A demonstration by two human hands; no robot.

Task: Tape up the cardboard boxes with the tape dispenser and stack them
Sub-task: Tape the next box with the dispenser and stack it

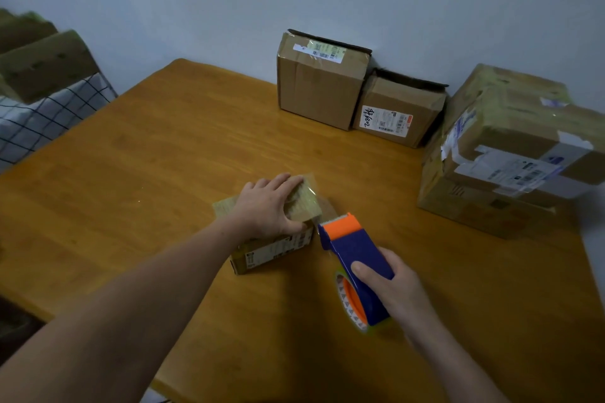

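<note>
You are holding down the small box (278,249) at the centre of the desk (147,173), your left grip (266,206) curling over its taped top and hiding what is inside. Your right grip (389,285) is clasping the tape dispenser (353,249) just beside it. The stacked boxes (510,154) at the right edge are showing blurred and cut off.

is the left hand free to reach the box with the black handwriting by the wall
Likely not yet: the left hand is holding down the small box. The table between it and the handwritten-label box looks bare, so the way seems open once it lets go.
</note>
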